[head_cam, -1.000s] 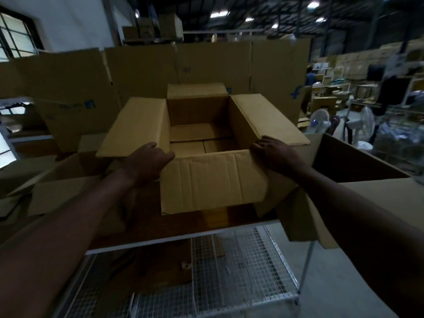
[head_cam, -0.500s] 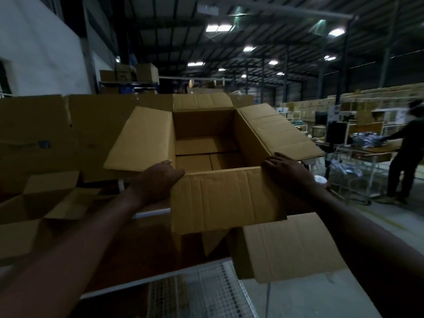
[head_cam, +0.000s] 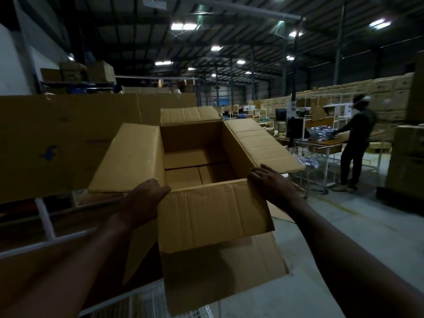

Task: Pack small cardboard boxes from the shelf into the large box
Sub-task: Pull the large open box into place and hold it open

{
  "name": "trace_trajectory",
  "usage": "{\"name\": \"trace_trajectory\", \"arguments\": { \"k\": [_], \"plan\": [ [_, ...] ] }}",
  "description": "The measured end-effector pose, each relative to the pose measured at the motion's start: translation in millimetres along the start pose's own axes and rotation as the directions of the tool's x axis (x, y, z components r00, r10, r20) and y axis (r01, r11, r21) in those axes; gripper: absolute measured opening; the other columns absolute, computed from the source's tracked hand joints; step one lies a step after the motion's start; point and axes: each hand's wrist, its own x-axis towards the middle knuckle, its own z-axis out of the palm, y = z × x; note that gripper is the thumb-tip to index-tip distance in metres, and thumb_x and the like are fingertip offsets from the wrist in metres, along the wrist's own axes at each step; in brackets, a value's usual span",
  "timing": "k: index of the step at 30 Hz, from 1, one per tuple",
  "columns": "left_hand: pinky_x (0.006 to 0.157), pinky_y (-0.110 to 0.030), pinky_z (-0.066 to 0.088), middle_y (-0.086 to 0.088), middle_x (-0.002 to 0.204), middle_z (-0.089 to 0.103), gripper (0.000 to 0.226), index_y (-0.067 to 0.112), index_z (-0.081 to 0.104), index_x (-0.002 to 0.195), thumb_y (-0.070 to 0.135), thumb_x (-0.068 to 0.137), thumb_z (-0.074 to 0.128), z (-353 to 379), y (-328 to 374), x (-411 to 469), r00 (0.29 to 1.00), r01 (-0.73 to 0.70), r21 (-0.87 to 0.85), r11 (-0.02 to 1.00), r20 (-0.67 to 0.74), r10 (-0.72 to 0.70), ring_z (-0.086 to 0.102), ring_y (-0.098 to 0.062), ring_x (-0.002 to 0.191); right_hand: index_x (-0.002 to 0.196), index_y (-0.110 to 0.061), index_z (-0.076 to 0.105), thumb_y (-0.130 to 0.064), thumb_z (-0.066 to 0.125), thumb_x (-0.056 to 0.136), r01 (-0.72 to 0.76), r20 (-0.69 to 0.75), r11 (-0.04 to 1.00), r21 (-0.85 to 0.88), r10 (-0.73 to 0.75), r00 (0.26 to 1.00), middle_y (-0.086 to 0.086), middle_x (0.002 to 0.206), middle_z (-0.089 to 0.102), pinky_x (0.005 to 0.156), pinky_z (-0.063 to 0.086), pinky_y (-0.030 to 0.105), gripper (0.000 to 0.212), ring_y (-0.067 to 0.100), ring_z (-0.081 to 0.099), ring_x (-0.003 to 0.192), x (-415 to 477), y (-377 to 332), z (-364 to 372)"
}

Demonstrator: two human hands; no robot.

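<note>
Nearest, two bare forearms are reaching forward, and both hands are holding the large box (head_cam: 215,216) up off the ground by its near corners. The left hand (head_cam: 142,203) is wrapping the left near corner, its fingers curling around the side wall just under the opened left flap. The right hand (head_cam: 273,187) is pressing flat on the right near corner, fingers spread over the edge where the right flap folds out. All four flaps are standing open; the near one is hanging down toward the person. Inside, only the bottom panels are showing. Below and to the left, a white wire rack (head_cam: 46,221) is sitting with flat cardboard sheets (head_cam: 57,143) leaning behind it. Farther off on the right, another worker (head_cam: 358,143) is standing at a table (head_cam: 330,140), and stacked cartons are lining the far wall under the ceiling lights.
</note>
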Motion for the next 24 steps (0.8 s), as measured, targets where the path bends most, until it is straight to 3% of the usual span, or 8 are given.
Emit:
{"name": "trace_trajectory", "arguments": {
  "k": [5, 8, 14, 20, 24],
  "plan": [
    [0.096, -0.049, 0.054, 0.004, 0.100, 0.066, 0.040, 0.032, 0.059, 0.123, 0.045, 0.086, 0.069, 45, 16, -3, 0.993, 0.095, -0.072, 0.993, 0.071, -0.090, 0.060, -0.018, 0.096, 0.130, -0.012, 0.059, -0.006, 0.067, 0.089, 0.037, 0.071, 0.998, 0.043, -0.040, 0.997, 0.014, 0.132, 0.062, 0.117, 0.016, 0.038, 0.042, 0.025, 0.054, 0.128, -10, 29, 41],
    [0.089, -0.052, 0.057, 0.000, 0.100, 0.065, 0.043, 0.028, 0.059, 0.124, 0.048, 0.087, 0.055, 62, 25, -8, 0.990, 0.128, -0.114, 0.985, 0.070, -0.121, 0.062, -0.022, 0.094, 0.134, -0.010, 0.058, -0.006, 0.064, 0.092, 0.005, 0.105, 0.996, 0.086, -0.014, 0.994, 0.015, 0.138, 0.058, 0.115, 0.012, 0.036, 0.043, 0.029, 0.049, 0.134, -18, 33, 67],
    [0.073, -0.034, 0.049, -0.001, 0.100, 0.063, 0.043, 0.024, 0.065, 0.127, 0.032, 0.086, 0.076, 53, 27, 20, 0.981, 0.176, -0.091, 0.980, 0.103, -0.167, 0.060, -0.020, 0.091, 0.137, -0.014, 0.054, -0.007, 0.064, 0.092, -0.012, 0.147, 0.996, 0.086, -0.001, 0.989, 0.012, 0.141, 0.056, 0.115, 0.014, 0.036, 0.047, 0.030, 0.046, 0.136, -5, 51, 80],
    [0.074, -0.038, 0.054, -0.004, 0.096, 0.066, 0.033, 0.019, 0.069, 0.113, 0.029, 0.083, 0.080, 46, 29, 37, 0.992, 0.112, -0.089, 0.990, 0.072, -0.106, 0.062, -0.022, 0.091, 0.132, -0.019, 0.053, -0.011, 0.066, 0.089, 0.038, 0.156, 0.997, 0.070, -0.049, 0.987, 0.008, 0.132, 0.061, 0.119, 0.028, 0.046, 0.046, 0.022, 0.055, 0.126, 7, 72, 92],
    [0.079, -0.042, 0.056, 0.000, 0.103, 0.065, 0.037, 0.026, 0.065, 0.120, 0.036, 0.086, 0.077, 55, 16, 44, 0.984, 0.146, 0.000, 0.989, 0.102, -0.146, 0.059, -0.018, 0.097, 0.132, -0.017, 0.056, -0.011, 0.068, 0.088, 0.010, 0.136, 0.997, 0.076, -0.020, 0.991, 0.009, 0.133, 0.061, 0.118, 0.023, 0.041, 0.045, 0.023, 0.053, 0.128, 9, 66, 100]
  ]
}}
